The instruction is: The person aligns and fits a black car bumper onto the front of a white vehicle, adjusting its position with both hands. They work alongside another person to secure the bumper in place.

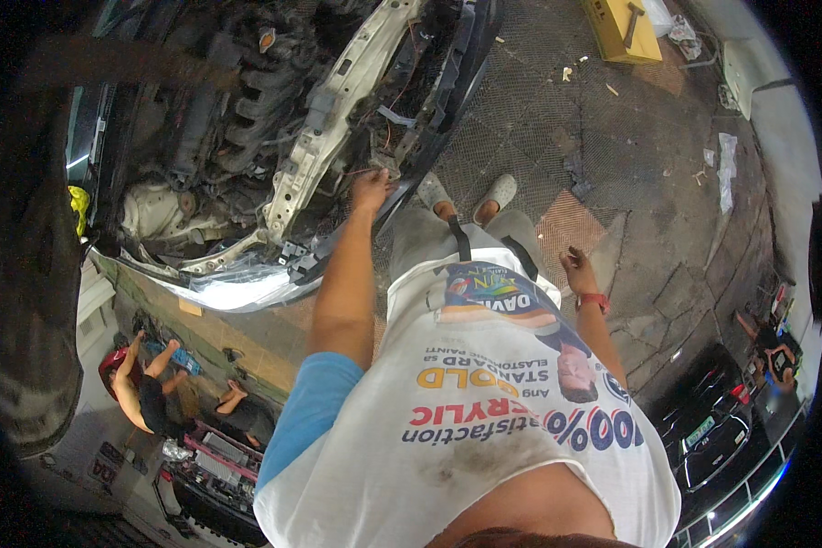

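In front of me is the open front end of a car, its pale metal radiator support (324,123) exposed and the dark bumper (461,100) along the outer side. My left hand (372,190) reaches into the gap between support and bumper, fingers closed beside a small grey-brown piece (385,164). A thin reddish wire runs close to these fingers; what they grip is too small to tell. My right hand (577,271), a red band on its wrist, hangs by my side with fingers loosely bent and apart, holding nothing.
The engine (256,119) lies behind the support, and a clear headlight (256,285) sits at the near corner. A hammer (632,26) rests on a yellow box (616,41) at far right. Plastic scraps (726,172) litter the floor mats. Other people (142,388) are near another opened car.
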Available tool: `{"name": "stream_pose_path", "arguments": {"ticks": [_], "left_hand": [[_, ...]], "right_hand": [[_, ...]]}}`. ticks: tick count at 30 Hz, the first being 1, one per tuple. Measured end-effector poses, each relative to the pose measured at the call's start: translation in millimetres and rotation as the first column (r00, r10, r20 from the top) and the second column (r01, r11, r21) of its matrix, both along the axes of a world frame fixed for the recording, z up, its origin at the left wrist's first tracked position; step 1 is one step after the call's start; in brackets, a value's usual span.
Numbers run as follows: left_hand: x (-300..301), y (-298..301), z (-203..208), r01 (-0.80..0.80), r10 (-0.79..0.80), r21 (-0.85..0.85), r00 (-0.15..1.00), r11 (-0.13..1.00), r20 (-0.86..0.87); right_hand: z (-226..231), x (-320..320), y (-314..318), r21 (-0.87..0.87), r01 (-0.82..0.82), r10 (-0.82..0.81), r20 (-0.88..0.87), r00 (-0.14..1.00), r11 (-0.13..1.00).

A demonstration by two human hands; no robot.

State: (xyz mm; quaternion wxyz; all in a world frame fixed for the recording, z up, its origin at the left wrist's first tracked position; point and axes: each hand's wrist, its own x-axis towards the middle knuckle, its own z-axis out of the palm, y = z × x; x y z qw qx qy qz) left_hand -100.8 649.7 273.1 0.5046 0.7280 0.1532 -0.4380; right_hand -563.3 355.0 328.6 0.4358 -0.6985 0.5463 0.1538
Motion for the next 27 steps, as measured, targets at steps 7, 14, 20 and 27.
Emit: {"name": "stream_pose_path", "arguments": {"ticks": [7,14,20,27], "left_hand": [[-15.0,-34.1,30.5,0.007,-0.047,0.202,0.980,0.979,0.195],[-20.2,-26.3,-10.5,-0.061,0.044,0.078,0.980,0.995,0.194],[-27.9,-16.3,-34.5,0.042,-0.210,0.348,0.862,0.936,0.460],[-16.2,-2.8,-2.1,0.083,-0.106,0.114,0.973,0.990,0.204]], "right_hand": [[8.2,68.9,6.7,0.022,-0.224,0.224,0.015,0.975,0.974],[-3.5,311.9,74.9,-0.150,-0.722,0.727,0.304,0.616,0.675],[1.3,371.0,106.1,-0.069,-0.864,0.851,0.229,0.473,0.499],[6.9,361.4,89.5,-0.097,-0.863,0.855,0.226,0.466,0.496]]}}
